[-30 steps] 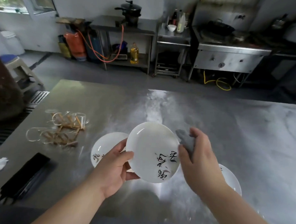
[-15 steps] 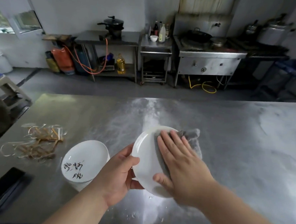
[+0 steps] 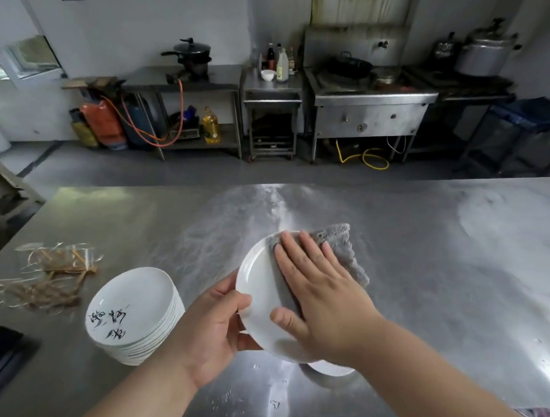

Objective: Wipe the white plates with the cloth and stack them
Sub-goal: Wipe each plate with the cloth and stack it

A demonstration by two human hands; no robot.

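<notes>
Over the steel bench, just right of the stack of white plates, the left hand grips a tilted plate by its rim while the right hand presses the grey cloth flat-fingered against its face.

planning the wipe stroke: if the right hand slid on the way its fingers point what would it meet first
Probably the far rim of the held plate, since the right hand lies flat on the cloth; beyond that only bare table, though depth is unclear.
</notes>
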